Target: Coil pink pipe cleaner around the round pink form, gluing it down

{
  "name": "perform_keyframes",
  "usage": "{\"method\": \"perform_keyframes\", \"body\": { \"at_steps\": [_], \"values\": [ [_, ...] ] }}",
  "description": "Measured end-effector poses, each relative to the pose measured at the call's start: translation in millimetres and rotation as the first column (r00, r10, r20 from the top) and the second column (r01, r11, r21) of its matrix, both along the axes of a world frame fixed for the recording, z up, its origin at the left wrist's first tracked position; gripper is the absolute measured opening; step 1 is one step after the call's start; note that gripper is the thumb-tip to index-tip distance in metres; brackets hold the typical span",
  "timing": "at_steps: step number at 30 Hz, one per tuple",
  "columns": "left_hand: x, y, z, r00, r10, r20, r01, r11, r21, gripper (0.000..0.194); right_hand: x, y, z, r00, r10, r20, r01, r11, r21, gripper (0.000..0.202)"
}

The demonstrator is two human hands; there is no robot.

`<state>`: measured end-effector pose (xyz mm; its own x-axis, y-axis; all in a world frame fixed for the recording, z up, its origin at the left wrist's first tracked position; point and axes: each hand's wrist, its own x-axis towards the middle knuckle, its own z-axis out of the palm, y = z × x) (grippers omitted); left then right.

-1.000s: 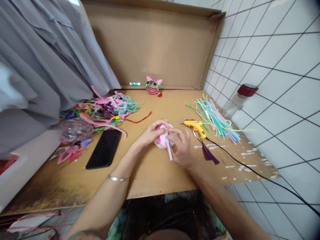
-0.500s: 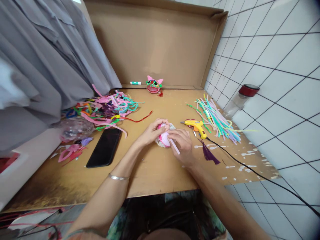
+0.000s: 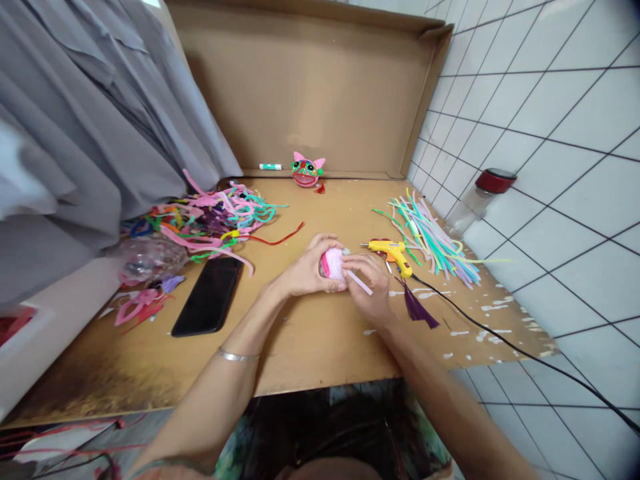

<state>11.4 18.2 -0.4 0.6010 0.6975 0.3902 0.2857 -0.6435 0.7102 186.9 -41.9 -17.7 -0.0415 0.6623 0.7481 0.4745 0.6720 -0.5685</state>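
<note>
A small rounded pink and white craft piece (image 3: 333, 264) is held above the middle of the wooden table. My left hand (image 3: 313, 268) wraps round its left side, fingers over the top and thumb below. At its right side, my right hand (image 3: 369, 283) pinches a pale lilac strip (image 3: 359, 283), whose free end sticks out towards the lower right. Part of the piece is hidden by my fingers. Just right of my hands lies a yellow glue gun (image 3: 393, 253), nozzle pointing left.
Left are tangled colourful pipe cleaners (image 3: 225, 213), a plastic bottle (image 3: 150, 259) and a black phone (image 3: 207, 297). A finished-looking animal face (image 3: 305, 171) sits behind. Right are straight pipe cleaners (image 3: 435, 237), a purple tassel (image 3: 417, 307), a lidded jar (image 3: 477, 200) and a black cable (image 3: 495, 333).
The craft piece has been turned in my left hand, whose thumb moved from its top to its lower edge. My right hand has shifted slightly right with the strip.
</note>
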Motion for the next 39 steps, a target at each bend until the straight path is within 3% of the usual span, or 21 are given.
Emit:
{"method": "perform_keyframes", "body": {
  "at_steps": [8,17,21,25,29,36,39],
  "values": [
    [3,-3,-0.3,0.991,0.100,-0.088,-0.088,0.988,0.130,0.077,2,2,0.2,0.999,0.007,-0.043,-0.007,1.000,-0.016,0.011],
    [2,0,-4.9,1.000,-0.008,-0.021,0.010,0.994,0.108,0.056,4,7,-0.2,0.997,-0.013,-0.081,0.012,1.000,-0.023,0.010],
    [3,-2,-4.9,0.999,0.004,-0.045,0.000,0.995,0.103,0.067,3,7,0.2,0.997,-0.029,-0.072,0.027,0.999,-0.027,0.010],
    [6,-6,-1.9,0.985,0.112,-0.133,-0.090,0.984,0.156,0.088,2,6,1.5,0.996,-0.029,-0.082,0.028,0.999,-0.020,0.009],
    [8,-9,1.9,0.947,0.254,-0.197,-0.208,0.951,0.228,0.084,2,5,1.5,0.996,-0.009,-0.091,0.007,1.000,-0.024,0.010],
    [5,-7,2.3,0.968,0.209,-0.139,-0.183,0.966,0.180,0.068,3,8,-3.2,0.991,-0.071,-0.111,0.059,0.993,-0.102,0.025],
    [2,-6,2.9,0.972,0.193,-0.131,-0.175,0.975,0.134,0.068,5,11,-9.2,0.987,-0.080,-0.137,0.052,0.979,-0.197,0.035]
  ]
}}
